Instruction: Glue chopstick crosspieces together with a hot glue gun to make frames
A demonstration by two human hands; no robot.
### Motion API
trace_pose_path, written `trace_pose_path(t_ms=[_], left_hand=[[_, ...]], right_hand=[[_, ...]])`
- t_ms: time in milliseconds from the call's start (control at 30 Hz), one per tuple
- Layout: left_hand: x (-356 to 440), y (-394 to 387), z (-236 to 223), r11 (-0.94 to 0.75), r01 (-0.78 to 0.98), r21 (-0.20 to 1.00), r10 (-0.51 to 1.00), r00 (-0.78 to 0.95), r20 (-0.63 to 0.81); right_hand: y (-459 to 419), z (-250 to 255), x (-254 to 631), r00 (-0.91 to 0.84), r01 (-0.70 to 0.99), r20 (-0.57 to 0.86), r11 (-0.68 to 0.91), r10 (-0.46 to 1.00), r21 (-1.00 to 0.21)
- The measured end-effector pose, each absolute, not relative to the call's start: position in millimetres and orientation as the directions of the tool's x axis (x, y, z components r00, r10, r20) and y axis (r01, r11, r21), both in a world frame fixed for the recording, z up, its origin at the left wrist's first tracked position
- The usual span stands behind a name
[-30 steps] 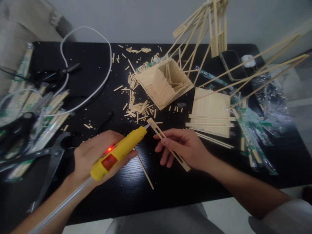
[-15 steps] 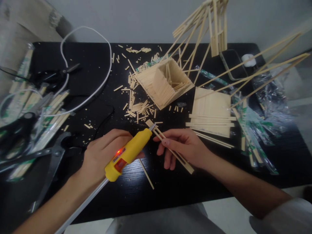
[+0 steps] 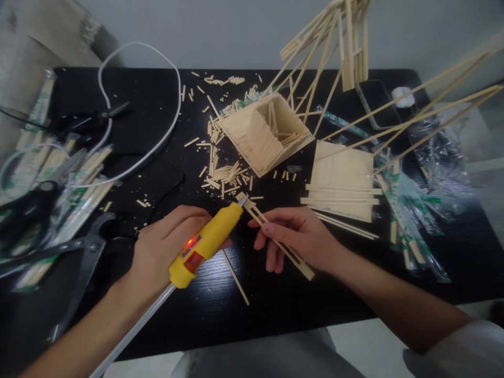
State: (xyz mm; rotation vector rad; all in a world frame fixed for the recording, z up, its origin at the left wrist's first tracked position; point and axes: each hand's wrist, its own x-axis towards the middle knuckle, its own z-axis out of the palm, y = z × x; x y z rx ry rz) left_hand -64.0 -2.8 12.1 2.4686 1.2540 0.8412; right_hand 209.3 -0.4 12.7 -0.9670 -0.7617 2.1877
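My left hand (image 3: 169, 241) is closed around a yellow glue gun (image 3: 212, 236) with a glowing red light and a long glue stick (image 3: 134, 331) coming out of its rear. Its metal nozzle is at the far end of a narrow frame of wooden chopsticks (image 3: 289, 253). My right hand (image 3: 299, 236) pinches that frame between thumb and fingers, tilted above the table. Beneath the glue gun, a single thin stick (image 3: 236, 278) lies on the table, its upper end hidden by the left hand.
Beyond the hands stand a wooden stick box (image 3: 271, 134) and a flat stick panel (image 3: 342, 173) with long upright sticks. Cut stick pieces (image 3: 224, 173) lie scattered. At left are scissors (image 3: 31, 205), pliers (image 3: 92, 247) and a white cable (image 3: 157, 142); wrapped chopsticks (image 3: 413, 236) and a phone (image 3: 377, 105) are at right.
The glue gun's nozzle has shifted slightly left and up, toward the far end of the chopstick frame. My right hand and the frame have barely moved.
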Motion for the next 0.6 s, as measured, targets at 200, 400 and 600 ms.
trace_pose_path(t_ms=[200,400,600], left_hand=[[-64.3,-0.4,13.2,-0.639,0.627,0.444,0.769,0.513,0.382],[-62.3,1.0,15.2,-0.627,0.629,0.459,0.778,0.490,0.393],[-65.9,0.3,13.9,-0.636,0.634,0.440,0.772,0.514,0.374]], right_hand=[[0.3,13.2,209.7,-0.545,-0.316,-0.415,-0.637,0.729,-0.704],[0.2,13.0,209.8,-0.539,-0.310,-0.420,-0.636,0.730,-0.707],[0.4,13.0,210.0,-0.537,-0.304,-0.418,-0.631,0.733,-0.714]])
